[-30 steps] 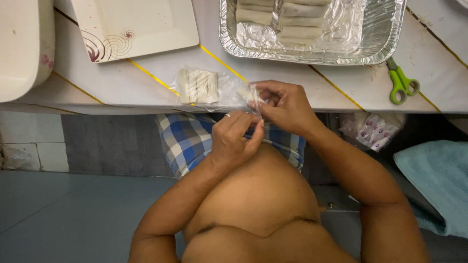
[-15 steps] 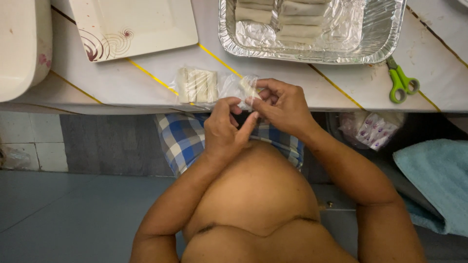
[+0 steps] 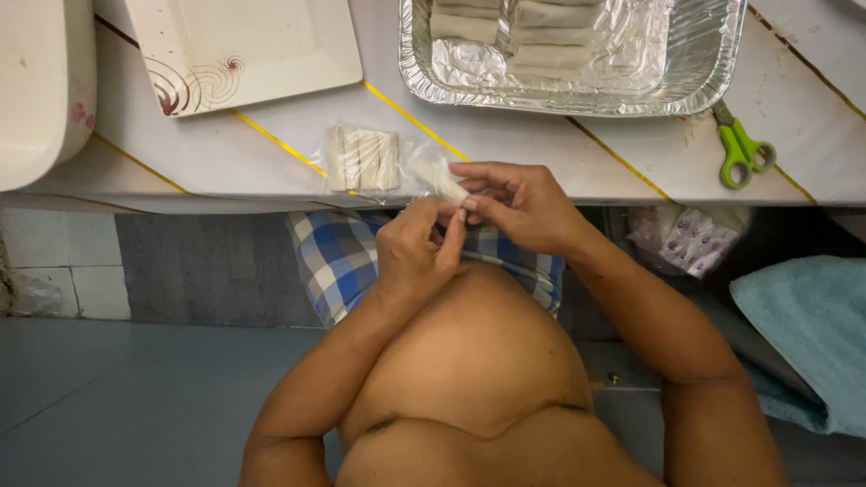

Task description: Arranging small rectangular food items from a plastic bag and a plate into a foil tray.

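A clear plastic bag [image 3: 365, 160] with several pale rolls lies on the white table's front edge [image 3: 225, 180]. My right hand [image 3: 519, 207] pinches one small pale roll [image 3: 442, 182] at the bag's open end, just past the table edge. My left hand [image 3: 417, 248] meets it from below, its fingertips on the same roll and the bag's loose plastic. Both hands hover over my lap, close to my belly.
A foil tray [image 3: 704, 77] with several pale rolls stands at the back. A white square plate [image 3: 271, 45] lies to its left, beside a white basin [image 3: 41, 90]. Green scissors [image 3: 741, 149] lie at right. Under the table are a packet [image 3: 690, 239] and a blue towel [image 3: 807, 325].
Both hands have shifted slightly left toward the bag, and the small roll now sits at the bag's open end between my fingertips.
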